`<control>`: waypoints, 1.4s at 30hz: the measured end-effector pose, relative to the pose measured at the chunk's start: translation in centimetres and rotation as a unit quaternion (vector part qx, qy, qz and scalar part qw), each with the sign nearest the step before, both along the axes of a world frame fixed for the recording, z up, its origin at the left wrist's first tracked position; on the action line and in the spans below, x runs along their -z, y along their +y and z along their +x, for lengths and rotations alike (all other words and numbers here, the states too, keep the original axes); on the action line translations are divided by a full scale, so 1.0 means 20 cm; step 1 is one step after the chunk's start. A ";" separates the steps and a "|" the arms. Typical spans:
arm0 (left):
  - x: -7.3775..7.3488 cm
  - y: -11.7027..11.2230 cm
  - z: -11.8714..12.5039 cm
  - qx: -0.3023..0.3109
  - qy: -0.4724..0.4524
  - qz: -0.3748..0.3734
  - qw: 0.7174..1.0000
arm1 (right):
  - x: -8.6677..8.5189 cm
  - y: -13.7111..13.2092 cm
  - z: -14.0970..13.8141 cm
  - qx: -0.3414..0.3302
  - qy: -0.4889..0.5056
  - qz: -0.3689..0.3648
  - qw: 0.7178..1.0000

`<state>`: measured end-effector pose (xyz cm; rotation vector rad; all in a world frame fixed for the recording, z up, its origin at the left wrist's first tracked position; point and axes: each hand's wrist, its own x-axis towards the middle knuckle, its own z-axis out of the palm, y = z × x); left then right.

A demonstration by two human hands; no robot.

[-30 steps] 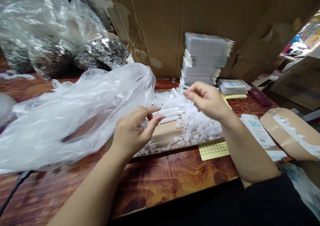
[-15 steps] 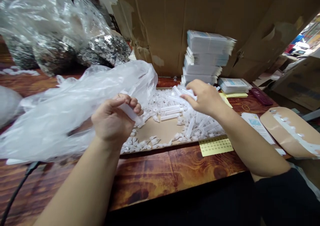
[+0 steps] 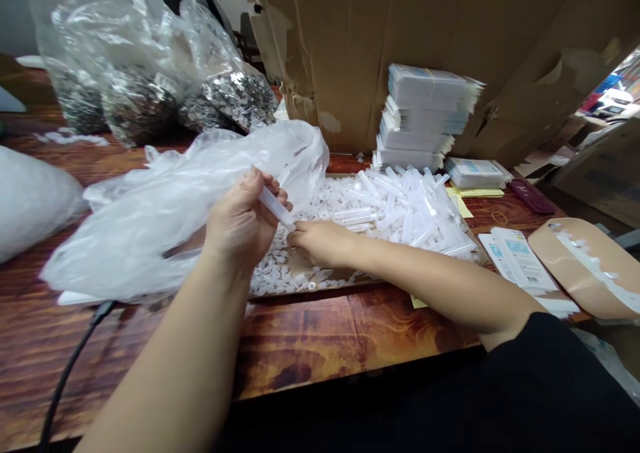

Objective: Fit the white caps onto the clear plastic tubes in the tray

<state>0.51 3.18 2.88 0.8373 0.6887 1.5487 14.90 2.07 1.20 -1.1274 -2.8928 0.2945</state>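
My left hand (image 3: 243, 223) is closed round a clear plastic tube (image 3: 276, 207), held above the table in front of a big crumpled clear plastic bag (image 3: 175, 199). My right hand (image 3: 317, 241) reaches across to the left and rests low among small white caps (image 3: 275, 276) on a flat cardboard sheet (image 3: 300, 266); its fingertips are pinched together at the tube's lower end, and what they hold is too small to make out. A heap of clear plastic tubes (image 3: 415, 213) lies on the right part of the sheet.
Stacks of white packets (image 3: 425, 116) stand against a cardboard wall (image 3: 400, 33). Bags of shiny dark bits (image 3: 150, 86) sit at the back left. Printed leaflets (image 3: 517, 259), a tan backing sheet (image 3: 585, 266), yellow sticker sheets (image 3: 467, 193) and a black cable (image 3: 70, 366) lie on the wooden table (image 3: 325, 339).
My left hand picked up a tube and lifted it toward the bag. My right hand left the tube heap and swung left and down to the caps beside the left hand.
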 end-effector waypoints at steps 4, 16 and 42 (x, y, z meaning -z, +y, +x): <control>0.01 0.01 -0.01 -0.029 0.024 0.000 0.999 | 0.06 0.04 -0.06 0.038 0.016 -0.020 0.999; -0.03 -0.07 0.05 -0.024 0.082 -0.018 0.996 | -0.02 -0.04 0.11 0.103 0.095 -0.012 0.990; 0.03 -0.18 0.21 0.001 0.121 -0.024 0.992 | -0.02 -0.22 0.40 0.057 0.494 0.155 0.854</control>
